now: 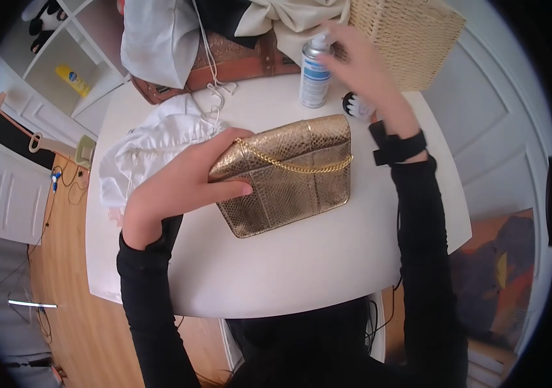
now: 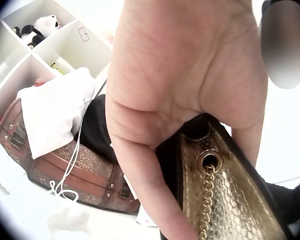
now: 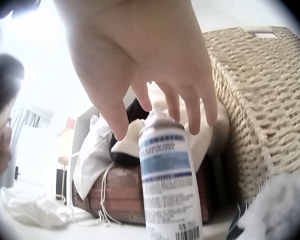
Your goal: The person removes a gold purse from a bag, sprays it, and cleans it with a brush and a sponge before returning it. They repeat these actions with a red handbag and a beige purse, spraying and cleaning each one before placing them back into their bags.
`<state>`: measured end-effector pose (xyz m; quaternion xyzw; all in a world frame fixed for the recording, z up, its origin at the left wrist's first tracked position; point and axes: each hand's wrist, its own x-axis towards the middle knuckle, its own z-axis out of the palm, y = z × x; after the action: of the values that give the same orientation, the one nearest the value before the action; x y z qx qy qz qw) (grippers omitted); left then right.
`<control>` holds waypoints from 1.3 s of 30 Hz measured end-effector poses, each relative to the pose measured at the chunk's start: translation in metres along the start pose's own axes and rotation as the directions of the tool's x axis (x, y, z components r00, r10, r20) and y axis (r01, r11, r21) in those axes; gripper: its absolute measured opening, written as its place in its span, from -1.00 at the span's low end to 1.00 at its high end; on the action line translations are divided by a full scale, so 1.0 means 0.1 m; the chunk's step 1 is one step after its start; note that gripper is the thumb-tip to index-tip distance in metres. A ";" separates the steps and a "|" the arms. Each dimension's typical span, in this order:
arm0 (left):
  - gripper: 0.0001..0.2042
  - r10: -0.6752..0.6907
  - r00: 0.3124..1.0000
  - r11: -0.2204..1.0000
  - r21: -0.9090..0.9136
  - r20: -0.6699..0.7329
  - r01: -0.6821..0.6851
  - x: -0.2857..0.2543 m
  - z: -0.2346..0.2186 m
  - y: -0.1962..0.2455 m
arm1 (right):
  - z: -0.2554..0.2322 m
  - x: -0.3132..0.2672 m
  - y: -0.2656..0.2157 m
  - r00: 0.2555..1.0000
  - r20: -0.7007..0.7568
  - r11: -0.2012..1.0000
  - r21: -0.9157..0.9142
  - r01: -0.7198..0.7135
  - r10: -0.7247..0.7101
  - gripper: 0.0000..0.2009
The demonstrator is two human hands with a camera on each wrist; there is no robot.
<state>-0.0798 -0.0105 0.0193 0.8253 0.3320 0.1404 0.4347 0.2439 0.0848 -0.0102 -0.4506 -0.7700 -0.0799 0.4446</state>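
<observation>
A gold snakeskin-textured handbag with a gold chain is tilted over the white table. My left hand grips its left end, thumb on the front and fingers over the far side. The left wrist view shows the chain running through a metal eyelet at that end. Toward the back stands a white and blue spray can, upright. My right hand hangs over its top with spread fingers pointing down around the nozzle, not closed on it.
Beside the can lies a white-bristled brush. A woven basket stands at the back right. At the back, a brown trunk carries white and cream cloth bags. A crumpled white drawstring bag lies on the table's left.
</observation>
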 end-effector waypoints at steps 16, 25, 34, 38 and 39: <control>-0.42 -0.016 1.000 0.998 -0.068 0.025 0.017 0.03 -0.02 -0.06 | -0.25 -0.31 0.01 0.812 0.494 0.942 -0.277 -0.191 0.310 -0.70; -0.42 -0.005 0.999 0.997 -0.077 0.041 0.008 0.06 -0.06 -0.10 | -1.03 -0.60 -0.62 0.906 0.360 0.813 0.446 -0.375 0.221 -0.63; -0.42 0.007 0.999 0.996 -0.085 0.042 -0.003 0.10 -0.09 -0.16 | -0.76 -0.92 -1.00 0.919 0.394 0.900 0.410 -0.150 -0.027 -0.53; -0.42 -0.029 0.999 0.994 -0.106 0.032 0.032 0.10 -0.10 -0.13 | -0.70 -0.93 -1.09 0.915 0.402 0.935 0.335 -0.116 -0.031 -0.56; -0.43 -0.045 0.998 0.992 -0.115 0.032 0.049 0.10 -0.10 -0.12 | -0.69 -0.93 -1.11 0.904 0.425 0.945 0.309 -0.108 -0.036 -0.56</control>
<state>-0.0829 0.0070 0.0144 0.7926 0.3363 0.1371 0.4898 0.2202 -0.0734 -0.0087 -0.3917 -0.8422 0.1566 0.3358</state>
